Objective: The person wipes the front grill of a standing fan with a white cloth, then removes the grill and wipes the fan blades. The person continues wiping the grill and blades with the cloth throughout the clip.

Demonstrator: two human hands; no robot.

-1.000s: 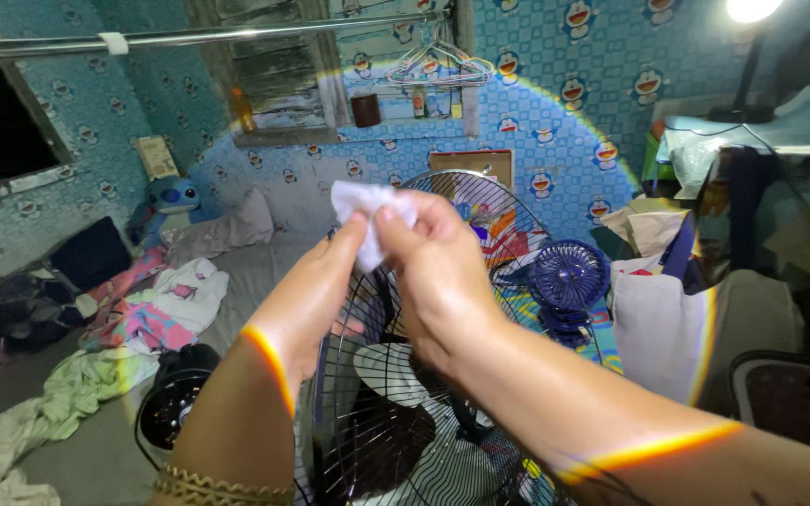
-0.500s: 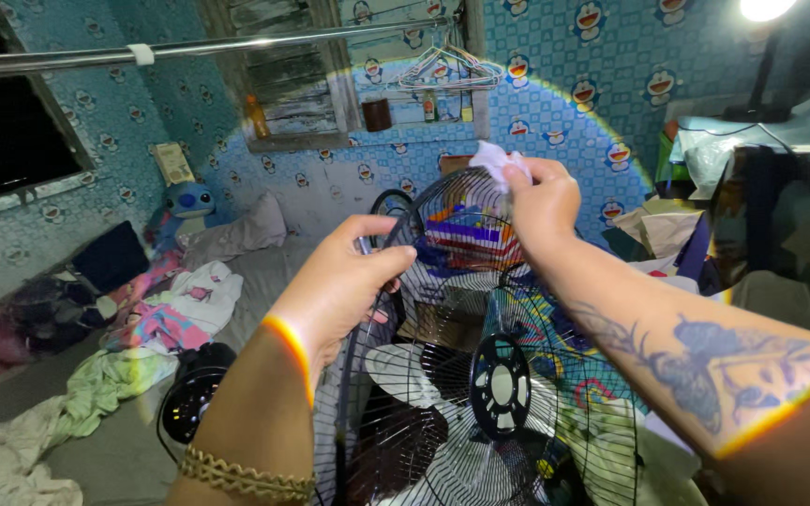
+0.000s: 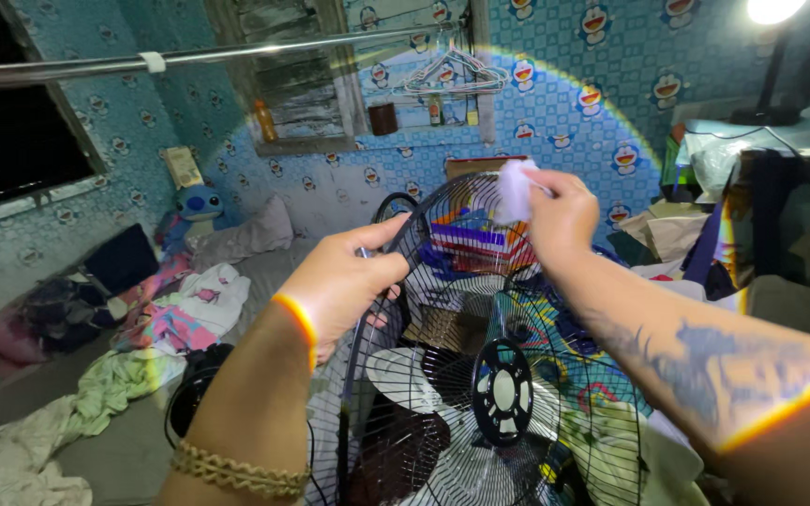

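Wiping step in hand: right hand (image 3: 564, 220) grip pinched on white tissue (image 3: 516, 190), pressed at the top rim of the black fan guard (image 3: 480, 375). Left hand (image 3: 349, 281) grip clamps the rim beside it, steadying. Next stroke likely needs wires followed downward, left hold firm.

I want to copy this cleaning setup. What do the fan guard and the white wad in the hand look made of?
Fan guard: thin dark wires, probably painted or coated metal, faintly glossy. White wad in the right hand: soft and crumpled, likely tissue or cloth; I cannot tell which. The left hand grips the rim.
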